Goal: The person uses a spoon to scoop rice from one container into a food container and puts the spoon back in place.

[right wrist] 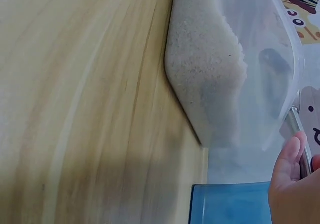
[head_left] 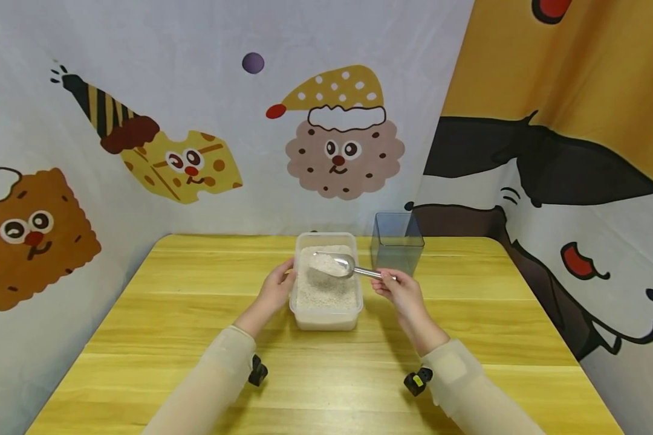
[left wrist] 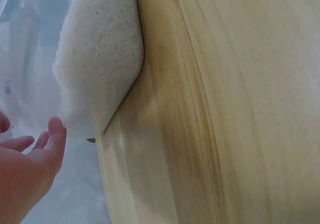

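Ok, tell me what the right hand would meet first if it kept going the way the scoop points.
Probably the rice in the white tub: the right hand holds the scoop, which points left over it. Beyond lies the left hand at the tub's far side, though depth is unclear.

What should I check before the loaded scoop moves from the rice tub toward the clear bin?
1. Scoop loaded with rice: ok.
2. Right hand holding the scoop's handle: ok.
3. Left hand steadying the rice tub: ok, fingers against its left wall.
4. Scoop lifted above the tub's rim: ok, it sits over the rice.
5. Clear bin upright and open on top: ok, right of the tub.
6. Bin already holding rice: cannot tell.
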Action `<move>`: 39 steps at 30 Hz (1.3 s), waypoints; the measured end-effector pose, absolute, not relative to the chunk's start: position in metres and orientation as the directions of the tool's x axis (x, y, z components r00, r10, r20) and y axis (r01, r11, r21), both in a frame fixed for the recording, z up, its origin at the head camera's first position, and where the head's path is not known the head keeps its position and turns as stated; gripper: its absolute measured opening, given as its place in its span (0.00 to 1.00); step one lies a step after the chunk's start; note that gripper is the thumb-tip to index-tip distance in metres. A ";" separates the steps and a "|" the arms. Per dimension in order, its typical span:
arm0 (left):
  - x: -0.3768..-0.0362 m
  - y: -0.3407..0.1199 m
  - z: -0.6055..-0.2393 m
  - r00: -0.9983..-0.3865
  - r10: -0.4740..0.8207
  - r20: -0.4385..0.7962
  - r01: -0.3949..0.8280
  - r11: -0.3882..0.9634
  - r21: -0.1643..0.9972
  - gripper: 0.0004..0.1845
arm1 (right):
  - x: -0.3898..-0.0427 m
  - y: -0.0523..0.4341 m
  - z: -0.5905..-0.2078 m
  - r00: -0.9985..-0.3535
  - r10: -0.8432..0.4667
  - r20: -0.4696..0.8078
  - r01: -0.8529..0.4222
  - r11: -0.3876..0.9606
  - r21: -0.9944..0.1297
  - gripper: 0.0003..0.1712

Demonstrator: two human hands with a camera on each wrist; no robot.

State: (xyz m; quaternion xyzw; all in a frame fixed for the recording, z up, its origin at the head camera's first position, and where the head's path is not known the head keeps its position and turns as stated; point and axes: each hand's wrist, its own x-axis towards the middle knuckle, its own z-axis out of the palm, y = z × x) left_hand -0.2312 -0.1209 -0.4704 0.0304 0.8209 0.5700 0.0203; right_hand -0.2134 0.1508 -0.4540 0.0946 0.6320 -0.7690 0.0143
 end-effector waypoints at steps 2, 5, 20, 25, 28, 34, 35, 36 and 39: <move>-0.232 -0.121 -0.471 -0.997 0.072 -0.003 0.023 0.351 0.936 0.24 | -0.213 0.152 -0.455 -0.982 0.100 -0.159 0.136 -0.204 -0.969 0.20; -0.232 -0.122 -0.471 -0.997 0.075 -0.009 0.018 0.358 0.934 0.25 | -0.213 0.153 -0.456 -0.984 0.101 -0.148 0.124 -0.210 -0.970 0.20; -0.231 -0.121 -0.469 -0.996 0.085 0.005 0.034 0.344 0.938 0.25 | -0.212 0.172 -0.435 -0.988 0.076 -0.132 0.114 -0.206 -0.972 0.22; -0.232 -0.122 -0.470 -0.995 0.095 0.004 0.035 0.329 0.944 0.24 | -0.214 0.185 -0.422 -0.992 0.058 -0.112 0.097 -0.216 -0.972 0.17; -0.232 -0.122 -0.470 -0.995 0.102 0.007 0.040 0.328 0.944 0.24 | -0.215 0.193 -0.414 -0.994 0.051 -0.100 0.086 -0.231 -0.969 0.18; -0.232 -0.123 -0.472 -0.995 0.098 0.017 0.049 0.332 0.942 0.24 | -0.217 0.212 -0.402 -0.997 0.062 -0.050 0.029 -0.305 -0.952 0.13; -0.231 -0.123 -0.472 -0.995 0.098 0.019 0.050 0.331 0.942 0.24 | -0.218 0.216 -0.401 -0.997 0.067 -0.041 0.017 -0.325 -0.946 0.11; -0.232 -0.123 -0.472 -0.995 0.097 0.019 0.051 0.330 0.942 0.24 | -0.218 0.219 -0.400 -0.997 0.075 -0.035 0.008 -0.339 -0.941 0.11; -0.232 -0.123 -0.473 -0.995 0.098 0.021 0.052 0.327 0.943 0.24 | -0.219 0.231 -0.397 -0.995 0.103 -0.018 -0.021 -0.366 -0.931 0.09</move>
